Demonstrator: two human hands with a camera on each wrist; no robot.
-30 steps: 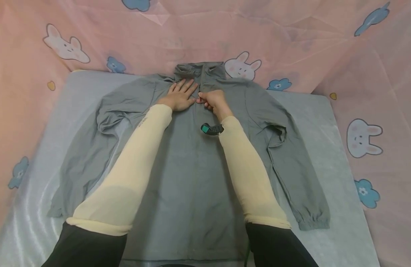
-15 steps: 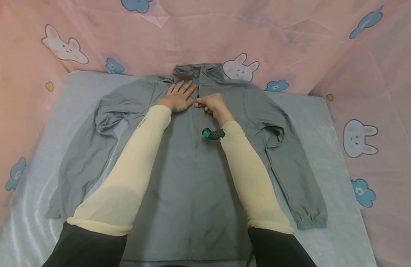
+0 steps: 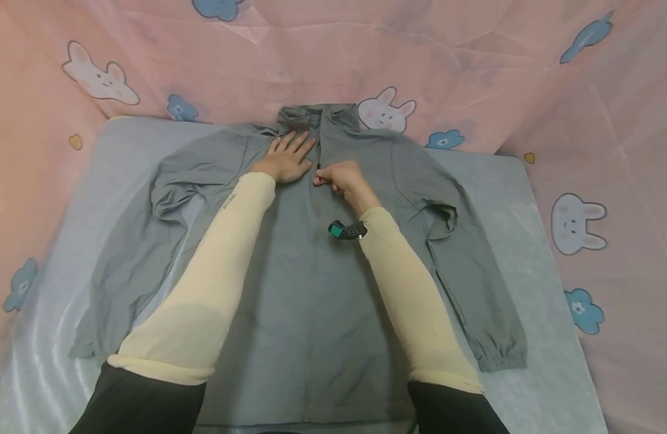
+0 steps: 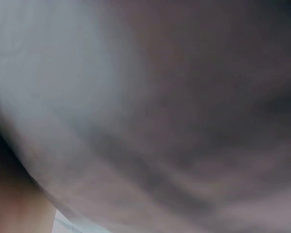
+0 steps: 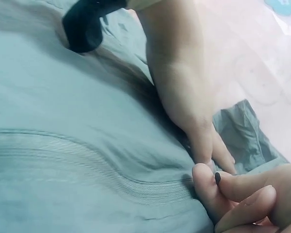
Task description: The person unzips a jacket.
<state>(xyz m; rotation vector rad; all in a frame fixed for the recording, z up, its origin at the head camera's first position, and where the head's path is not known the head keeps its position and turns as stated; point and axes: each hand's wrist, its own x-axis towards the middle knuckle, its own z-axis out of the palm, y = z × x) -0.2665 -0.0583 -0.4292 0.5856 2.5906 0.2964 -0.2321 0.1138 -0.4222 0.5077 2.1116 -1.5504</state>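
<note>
A grey zip jacket (image 3: 284,289) lies spread front up, its collar (image 3: 341,116) at the far end. My left hand (image 3: 285,160) rests flat on its upper chest with fingers spread, just left of the zip line. Beside it, my right hand (image 3: 344,179) pinches a small dark zipper pull (image 5: 218,178) between thumb and index finger. Much of the pull is hidden by the fingertips. In the right wrist view, the zipper (image 5: 136,188) curves across the fabric toward the pinch. The left wrist view is too blurred and close to show the fingers.
The jacket's sleeves (image 3: 490,301) lie out to both sides on a pale blue-grey covered table (image 3: 555,337). A pink curtain (image 3: 322,48) with rabbit and flower prints hangs behind and beside it. A black wrist strap (image 3: 348,230) sticks out from my right wrist.
My right hand has slid down the jacket's front, away from the collar, pinching the zipper pull. A longer dark line shows above it. The left hand stays in place on the chest.
</note>
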